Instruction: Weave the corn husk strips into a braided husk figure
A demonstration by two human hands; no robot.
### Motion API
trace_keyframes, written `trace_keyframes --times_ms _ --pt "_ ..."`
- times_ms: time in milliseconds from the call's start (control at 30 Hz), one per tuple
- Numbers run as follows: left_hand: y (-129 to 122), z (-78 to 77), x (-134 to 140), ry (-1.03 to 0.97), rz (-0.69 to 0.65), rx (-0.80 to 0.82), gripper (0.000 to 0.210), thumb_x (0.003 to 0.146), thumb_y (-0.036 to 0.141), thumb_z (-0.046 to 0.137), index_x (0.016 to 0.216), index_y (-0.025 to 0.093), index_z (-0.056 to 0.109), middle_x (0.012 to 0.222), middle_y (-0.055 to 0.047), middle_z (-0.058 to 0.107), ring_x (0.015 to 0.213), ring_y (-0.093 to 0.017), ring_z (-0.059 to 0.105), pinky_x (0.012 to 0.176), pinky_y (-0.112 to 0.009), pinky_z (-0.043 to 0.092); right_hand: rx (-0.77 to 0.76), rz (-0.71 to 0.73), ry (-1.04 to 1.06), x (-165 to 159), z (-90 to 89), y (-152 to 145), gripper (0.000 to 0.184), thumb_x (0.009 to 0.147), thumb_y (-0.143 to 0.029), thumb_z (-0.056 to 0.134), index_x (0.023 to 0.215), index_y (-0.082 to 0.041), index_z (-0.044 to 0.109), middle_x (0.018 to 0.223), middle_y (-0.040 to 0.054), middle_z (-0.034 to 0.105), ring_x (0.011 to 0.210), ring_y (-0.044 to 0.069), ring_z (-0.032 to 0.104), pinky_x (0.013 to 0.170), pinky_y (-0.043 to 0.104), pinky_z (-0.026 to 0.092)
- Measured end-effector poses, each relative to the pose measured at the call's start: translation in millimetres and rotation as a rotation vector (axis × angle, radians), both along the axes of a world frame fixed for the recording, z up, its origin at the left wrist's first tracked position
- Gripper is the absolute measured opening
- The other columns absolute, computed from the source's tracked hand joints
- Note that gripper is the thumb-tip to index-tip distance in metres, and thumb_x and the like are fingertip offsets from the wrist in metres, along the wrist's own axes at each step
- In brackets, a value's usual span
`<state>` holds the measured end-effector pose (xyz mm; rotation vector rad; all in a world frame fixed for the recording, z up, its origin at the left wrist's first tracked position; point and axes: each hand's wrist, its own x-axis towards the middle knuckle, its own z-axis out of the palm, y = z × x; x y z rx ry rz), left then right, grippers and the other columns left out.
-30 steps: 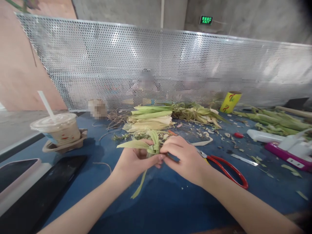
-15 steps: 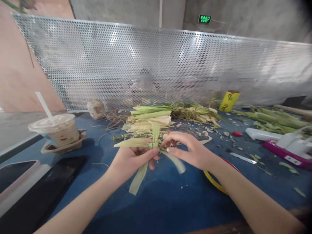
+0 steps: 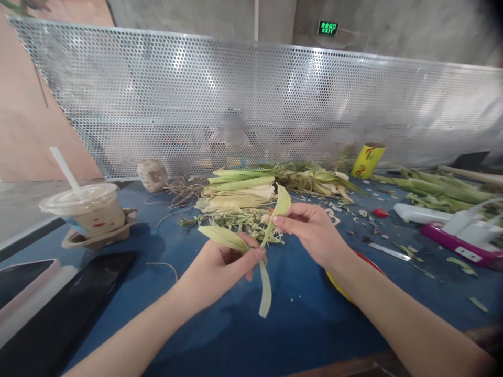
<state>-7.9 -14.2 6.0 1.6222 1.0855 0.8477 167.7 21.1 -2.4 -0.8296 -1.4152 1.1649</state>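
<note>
Pale green corn husk strips [image 3: 266, 293] come together in my left hand [image 3: 226, 269], whose thumb and fingers are closed on them near the middle of the view. One strip points left over that hand and another hangs down towards the table. My right hand [image 3: 316, 230] pinches the strip that rises up and right [image 3: 282, 201] between thumb and fingers. Where the strips join is mostly hidden by my left fingers. Just beyond my hands lie a stack of flat corn husks [image 3: 239, 191] and small knotted green pieces [image 3: 251, 221].
On the blue table [image 3: 220, 335] stand a lidded drink cup [image 3: 96, 212], a twine ball [image 3: 152, 175] and a yellow tape roll [image 3: 368, 161]. A dark tablet [image 3: 70, 314] lies left. A thin blade [image 3: 389, 252] and purple power strip [image 3: 458, 243] lie right. Perforated metal screens the back.
My right hand has moved up and right, now gripping the upright strip and drawing it away from my left hand. The lower strip has swung to hang right of my left hand.
</note>
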Motion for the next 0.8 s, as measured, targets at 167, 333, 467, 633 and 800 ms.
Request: trace_keyframes --times_ms 167,333,467,633,800 --pt "1.0 6.8 -0.8 -0.033 0.047 0.033 0.03 0.081 0.037 0.046 0.065 0.016 0.06 0.049 0.001 0.055 0.051 -0.011 0.048 0.054 -0.021 0.038 0.057 0.123 -0.071 1.8 -1.0 3.9 0.023 0.072 -0.039 0.061 0.081 -0.018 0.063 0.073 0.0014 0.059 0.067 0.011 0.052 0.062 0.025 0.042" --pt "-0.9 4.7 4.3 -0.158 0.105 -0.029 0.036 0.087 0.035 0.034 0.11 0.013 0.053 0.049 0.002 0.056 0.051 -0.012 0.051 0.051 -0.021 0.039 0.032 0.34 -0.163 -12.9 -11.6 -5.7 0.054 0.069 -0.033 0.067 0.116 -0.024 0.043 0.102 0.0054 0.055 0.083 0.016 0.056 0.073 0.031 0.046" --pt "-2.0 -5.4 6.6 -0.153 0.092 0.037 0.047 0.087 0.037 0.036 0.13 0.018 0.03 0.057 0.003 0.057 0.056 -0.013 0.054 0.053 -0.023 0.042 -0.07 0.336 -0.001 -24.7 -17.7 -14.2 0.066 0.069 -0.027 0.067 0.124 -0.03 0.031 0.093 0.0005 0.055 0.055 0.008 0.054 0.058 0.028 0.048" --pt "-2.3 -9.0 3.0 0.134 0.148 0.148 0.051 0.088 0.039 0.03 0.136 0.02 0.024 0.065 0.0 0.064 0.059 -0.016 0.058 0.062 -0.027 0.046 -0.12 0.202 -0.105 -26.2 -17.2 -13.7 0.023 0.068 -0.029 0.066 0.087 -0.02 0.056 0.072 -0.0011 0.057 0.057 0.011 0.057 0.059 0.027 0.049" --pt "-0.2 -11.1 -0.2 0.278 0.155 0.379 0.043 0.089 0.035 0.031 0.131 0.03 0.035 0.114 -0.001 0.06 0.109 -0.019 0.05 0.093 -0.028 0.035 -0.112 0.155 -0.153 -25.6 -16.7 -13.0 0.018 0.068 -0.033 0.064 0.077 -0.019 0.058 0.068 -0.0003 0.059 0.059 0.013 0.057 0.058 0.027 0.048"
